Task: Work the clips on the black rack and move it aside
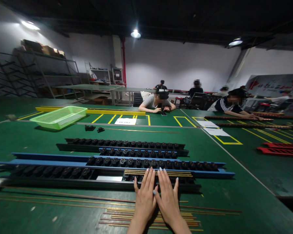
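Note:
Both my hands lie side by side over the nearest black rail [70,182], fingers stretched forward. My left hand [145,194] and my right hand [166,194] have their fingertips on thin brass strips [134,172] that lie along the rail's right part. Neither hand is wrapped round anything. Black socket modules [56,171] fill the rail's left part, and some show under the strips. Just behind is a blue rail [51,162] with a row of black modules. Loose brass and copper-coloured rods [117,217] lie on the green table in front, partly hidden under my wrists.
Farther back are a short blue rail and another black rail [61,147]. A green basket [60,117] stands at the back left beside a yellow rail [116,112]. Red rails [280,151] lie at the right. People sit across the table.

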### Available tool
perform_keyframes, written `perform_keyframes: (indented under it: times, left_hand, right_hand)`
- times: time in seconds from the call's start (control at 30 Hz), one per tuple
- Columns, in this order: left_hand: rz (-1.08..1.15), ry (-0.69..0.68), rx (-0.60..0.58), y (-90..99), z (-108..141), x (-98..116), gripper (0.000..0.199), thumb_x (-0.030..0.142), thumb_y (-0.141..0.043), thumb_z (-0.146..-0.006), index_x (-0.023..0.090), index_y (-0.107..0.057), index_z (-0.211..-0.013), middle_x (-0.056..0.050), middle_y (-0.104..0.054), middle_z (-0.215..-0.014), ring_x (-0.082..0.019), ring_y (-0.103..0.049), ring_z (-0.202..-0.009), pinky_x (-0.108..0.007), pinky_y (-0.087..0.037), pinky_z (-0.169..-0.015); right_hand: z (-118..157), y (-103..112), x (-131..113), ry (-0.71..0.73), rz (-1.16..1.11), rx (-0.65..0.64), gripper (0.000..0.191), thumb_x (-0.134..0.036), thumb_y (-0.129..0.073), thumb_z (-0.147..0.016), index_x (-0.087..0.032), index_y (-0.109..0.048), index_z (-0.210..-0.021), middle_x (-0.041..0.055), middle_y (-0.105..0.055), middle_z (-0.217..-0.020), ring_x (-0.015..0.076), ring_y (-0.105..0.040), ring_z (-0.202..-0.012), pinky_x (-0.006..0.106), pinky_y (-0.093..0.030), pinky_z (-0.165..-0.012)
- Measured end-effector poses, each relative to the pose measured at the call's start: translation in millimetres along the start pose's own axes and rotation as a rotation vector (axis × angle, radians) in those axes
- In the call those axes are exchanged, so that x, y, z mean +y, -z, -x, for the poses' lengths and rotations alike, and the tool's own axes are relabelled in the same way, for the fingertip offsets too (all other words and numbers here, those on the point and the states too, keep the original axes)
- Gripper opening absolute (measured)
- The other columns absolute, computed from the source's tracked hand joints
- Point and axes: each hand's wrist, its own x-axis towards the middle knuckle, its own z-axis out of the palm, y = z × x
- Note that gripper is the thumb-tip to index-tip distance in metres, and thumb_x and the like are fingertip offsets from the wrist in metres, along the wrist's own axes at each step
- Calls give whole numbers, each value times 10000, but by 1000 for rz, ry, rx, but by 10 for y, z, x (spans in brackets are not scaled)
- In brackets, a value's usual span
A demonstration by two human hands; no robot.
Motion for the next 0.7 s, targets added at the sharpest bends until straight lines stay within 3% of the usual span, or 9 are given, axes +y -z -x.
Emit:
perform_keyframes:
  times: [0.27, 0.5, 0.7]
  left_hand:
    - [-16, -28, 8, -78, 33, 87, 602, 213, -398, -862, 190, -269, -1450, -22, -436, -1452, -122, -118, -1436, -422, 83, -1161]
    - [-6, -26, -4, -79, 37, 110, 611, 183, -395, -854, 203, -268, -1451, -26, -461, -1437, -120, -176, -1422, -408, 89, -1160]
    - [6, -21, -33, -80, 53, 92, 613, 165, -367, -868, 202, -229, -1464, -51, -454, -1442, -136, -261, -1398, -404, 79, -1157]
  right_hand:
    - [-1, 80, -12, -2, -39, -41, 628, -467, -248, -959, -252, 6, -1491, 66, -222, -1536, 249, -235, -1414, 649, -135, -1100]
    - [-3, 128, -13, 13, -44, -43, 633, -460, -251, -960, -231, 8, -1490, 68, -229, -1536, 238, -232, -1414, 609, -160, -1114]
    - [21, 57, 41, -69, 10, 88, 628, -469, -256, -959, -229, -24, -1491, 87, -297, -1512, 242, -286, -1394, 598, -90, -1124]
